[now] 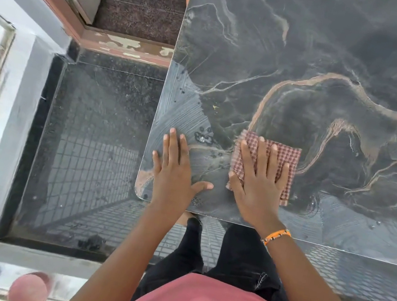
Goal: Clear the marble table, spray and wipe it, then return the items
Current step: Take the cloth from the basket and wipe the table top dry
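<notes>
**Both hands flat on the wet marble**

Hands lie side by side near the table's point(315, 51) near-left corner, a small gap between them. Left hand point(175, 170) rests palm-down on the bare marble, fingers straight and spread, holding nothing. Right hand point(259, 185), with an orange bracelet point(276, 236) at the wrist, presses flat with straight fingers on a folded red-checked cloth point(282, 162), which lies on the table just right of the left hand. Streaky wet smears and droplets point(180, 110) show on the marble beyond the left hand and along the near edge right of the cloth. Beside the table's left edge lies dark speckled floor point(97, 116).
</notes>
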`<state>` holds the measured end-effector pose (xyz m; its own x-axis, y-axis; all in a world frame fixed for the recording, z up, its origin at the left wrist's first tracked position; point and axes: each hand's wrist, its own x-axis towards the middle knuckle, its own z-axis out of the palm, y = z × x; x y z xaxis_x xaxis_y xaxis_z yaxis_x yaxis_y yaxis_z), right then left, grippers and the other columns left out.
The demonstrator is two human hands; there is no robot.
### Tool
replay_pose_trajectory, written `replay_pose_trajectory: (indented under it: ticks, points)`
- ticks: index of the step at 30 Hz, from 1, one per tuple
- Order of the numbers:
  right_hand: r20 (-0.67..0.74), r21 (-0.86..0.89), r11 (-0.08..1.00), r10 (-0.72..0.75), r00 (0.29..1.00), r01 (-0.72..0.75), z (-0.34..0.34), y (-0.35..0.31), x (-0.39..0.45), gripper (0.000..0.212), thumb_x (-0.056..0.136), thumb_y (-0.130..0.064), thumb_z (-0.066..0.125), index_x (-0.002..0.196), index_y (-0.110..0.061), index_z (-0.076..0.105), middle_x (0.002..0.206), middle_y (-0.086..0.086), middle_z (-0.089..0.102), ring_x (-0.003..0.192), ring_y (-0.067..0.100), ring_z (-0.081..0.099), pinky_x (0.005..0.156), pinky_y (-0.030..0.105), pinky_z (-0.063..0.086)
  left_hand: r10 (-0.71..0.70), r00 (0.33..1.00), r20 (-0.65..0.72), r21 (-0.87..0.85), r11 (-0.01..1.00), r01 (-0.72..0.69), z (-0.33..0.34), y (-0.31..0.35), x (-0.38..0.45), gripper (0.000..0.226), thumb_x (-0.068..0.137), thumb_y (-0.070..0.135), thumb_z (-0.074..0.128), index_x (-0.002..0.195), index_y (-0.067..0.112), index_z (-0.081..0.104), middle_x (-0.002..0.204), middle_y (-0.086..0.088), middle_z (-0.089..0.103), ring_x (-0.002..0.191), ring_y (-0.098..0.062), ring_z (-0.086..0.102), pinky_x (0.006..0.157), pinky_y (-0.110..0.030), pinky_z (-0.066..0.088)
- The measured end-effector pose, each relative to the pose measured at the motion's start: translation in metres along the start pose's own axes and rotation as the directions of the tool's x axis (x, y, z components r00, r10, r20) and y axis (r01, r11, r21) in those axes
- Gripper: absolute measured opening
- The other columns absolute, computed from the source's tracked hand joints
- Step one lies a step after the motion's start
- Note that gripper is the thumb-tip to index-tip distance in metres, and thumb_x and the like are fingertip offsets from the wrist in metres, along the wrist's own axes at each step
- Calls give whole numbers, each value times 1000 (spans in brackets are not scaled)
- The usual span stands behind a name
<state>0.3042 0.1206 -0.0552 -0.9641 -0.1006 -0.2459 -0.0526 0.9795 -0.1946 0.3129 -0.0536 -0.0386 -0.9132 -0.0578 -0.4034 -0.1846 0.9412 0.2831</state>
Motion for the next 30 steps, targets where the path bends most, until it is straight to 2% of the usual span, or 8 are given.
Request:
replay_pose_trajectory:
  ticks: [4, 7, 13, 17, 22, 25, 27, 30]
  points:
    - [-4, -34, 962, -270, 963, 270, -3, -49, 68, 62, 92, -50, 27, 149, -32, 14, 160, 2, 9, 147, 29, 8, 113, 58, 7, 24, 1000, -1, -22, 999, -24, 2, -14, -6, 118, 70, 75, 45, 145, 9, -18, 154, -11, -26, 141, -25, -26, 112, -45, -14]
    - [-19, -54, 949, -312, 950, 311, -8, -80, 130, 61, 92, -47, 34, 149, -34, 15, 160, 0, 10, 147, 27, 9, 114, 56, 6, -11, 1000, -22, -67, 998, 9, 2, -30, -19, 119, 60, 82, 31, 143, 14, -21, 150, -6, -32, 134, -22, -36, 109, -43, -18]
    - [24, -101, 898, -427, 904, 428, -26, -132, 210, 57, 94, -45, 36, 148, -36, 19, 160, -2, 10, 147, 25, 7, 115, 56, 3, -141, 989, -34, -279, 952, 126, 4, -57, -49, 122, 57, 76, 45, 142, 17, -22, 152, -3, -28, 138, -20, -32, 113, -39, -14]
    - [45, -114, 817, -564, 825, 565, -17, -130, 177, 57, 93, -46, 37, 147, -35, 23, 159, -2, 14, 147, 24, 9, 114, 54, 3, -208, 978, -23, -400, 898, 182, 11, -66, -63, 119, 69, 51, 69, 147, 12, -12, 158, -4, -12, 144, -19, -18, 117, -38, -5]
    - [91, -61, 684, -721, 687, 727, 10, -127, 80, 60, 91, -49, 41, 146, -32, 27, 157, -2, 22, 147, 25, 14, 115, 53, 1, -300, 954, -1, -479, 838, 263, 20, -78, -70, 112, 71, 51, 69, 149, 11, 0, 159, -5, 4, 146, -19, -3, 117, -41, 4]
    - [133, -44, 610, -781, 610, 791, 24, -120, 36, 61, 90, -50, 42, 147, -33, 26, 158, -3, 21, 147, 24, 13, 116, 52, -1, -340, 940, -11, -520, 805, 285, 24, -86, -70, 102, 75, 40, 72, 149, 12, 9, 157, -6, 14, 146, -20, 7, 118, -44, 14]
    - [161, -56, 554, -816, 555, 831, 29, -114, 21, 63, 90, -51, 40, 147, -34, 23, 158, -3, 19, 147, 24, 11, 116, 51, 0, -329, 942, -58, -551, 798, 245, 25, -91, -72, 89, 76, 32, 74, 147, 14, 24, 153, -4, 30, 143, -21, 21, 114, -41, 27]
    - [196, -54, 469, -860, 470, 881, 24, -96, 23, 63, 89, -55, 34, 147, -38, 18, 159, -5, 16, 147, 20, 8, 117, 50, 3, -282, 949, -139, -595, 790, 147, 25, -93, -72, 65, 74, 27, 76, 133, 17, 50, 134, 0, 54, 123, -18, 50, 96, -25, 42]
